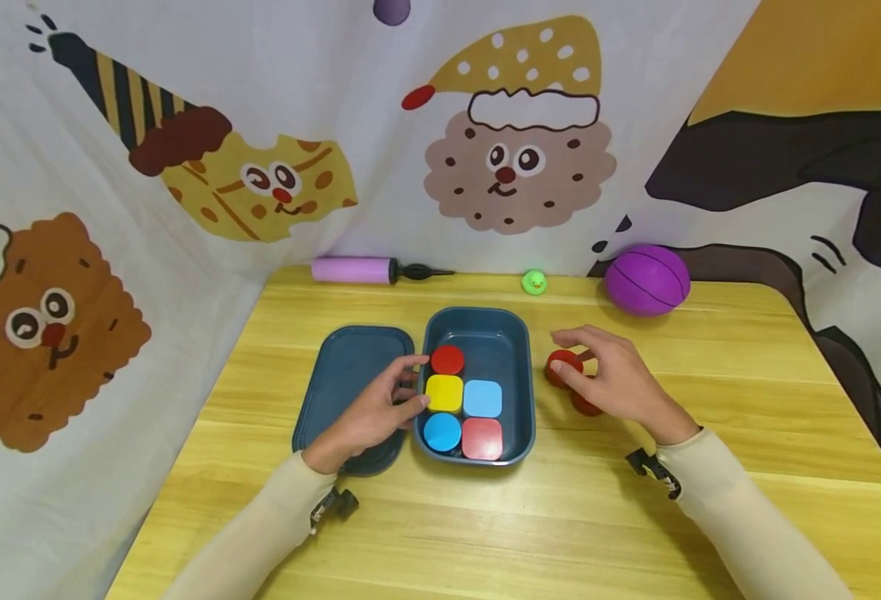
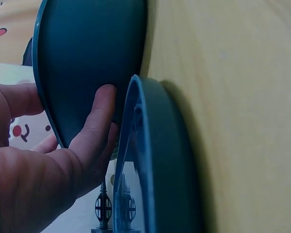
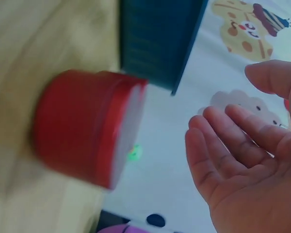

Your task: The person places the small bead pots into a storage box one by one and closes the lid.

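Note:
A dark blue rectangular box [image 1: 513, 358] holds several small lidded containers: round red [image 1: 448, 361], square yellow [image 1: 444, 393], square light blue [image 1: 483, 400], round blue [image 1: 442, 433] and square pink [image 1: 482, 439]. At its left wall my left hand [image 1: 374, 410] grips the edge, fingers against the outside in the left wrist view. Right of the box stand two round red containers, one farther back [image 1: 563, 363] and one nearer [image 1: 586, 406], partly covered by my right hand [image 1: 620, 379]. Seen from the right wrist, that hand hovers above a red container [image 3: 77, 126], thumb and fingers apart.
A dark blue lid [image 1: 350, 367] lies left of the box, partly under the left hand. Along the table's back edge are a pink hand pump [image 1: 353, 270], a green toy duck [image 1: 534, 282] and a purple ball [image 1: 648, 281]. Behind hangs a printed cloth [image 1: 380, 167].

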`<state>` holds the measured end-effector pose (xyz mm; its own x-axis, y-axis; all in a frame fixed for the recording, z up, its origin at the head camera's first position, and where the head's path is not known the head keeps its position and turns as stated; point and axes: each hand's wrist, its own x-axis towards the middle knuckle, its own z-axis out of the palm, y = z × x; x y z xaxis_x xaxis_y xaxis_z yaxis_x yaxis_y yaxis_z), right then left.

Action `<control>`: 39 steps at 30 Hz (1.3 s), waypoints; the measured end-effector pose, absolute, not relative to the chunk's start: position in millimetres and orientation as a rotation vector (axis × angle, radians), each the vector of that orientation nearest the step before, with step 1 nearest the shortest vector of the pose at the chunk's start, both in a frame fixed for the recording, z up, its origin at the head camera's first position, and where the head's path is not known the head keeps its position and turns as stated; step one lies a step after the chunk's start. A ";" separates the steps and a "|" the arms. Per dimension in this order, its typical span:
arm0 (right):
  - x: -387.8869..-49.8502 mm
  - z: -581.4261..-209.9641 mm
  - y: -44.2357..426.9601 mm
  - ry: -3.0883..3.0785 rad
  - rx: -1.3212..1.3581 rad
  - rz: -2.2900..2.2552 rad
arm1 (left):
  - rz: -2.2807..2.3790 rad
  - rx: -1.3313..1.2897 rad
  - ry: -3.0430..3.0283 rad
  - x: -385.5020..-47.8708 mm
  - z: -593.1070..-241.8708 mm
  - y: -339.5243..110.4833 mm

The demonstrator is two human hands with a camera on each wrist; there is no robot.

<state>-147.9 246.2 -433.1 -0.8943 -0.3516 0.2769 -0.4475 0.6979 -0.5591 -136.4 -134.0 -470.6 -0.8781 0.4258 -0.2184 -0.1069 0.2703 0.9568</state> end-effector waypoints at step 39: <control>-120.4 -477.8 303.7 -2.977 0.507 1.136 | 1.628 0.281 2.114 -135.0 -469.6 -134.2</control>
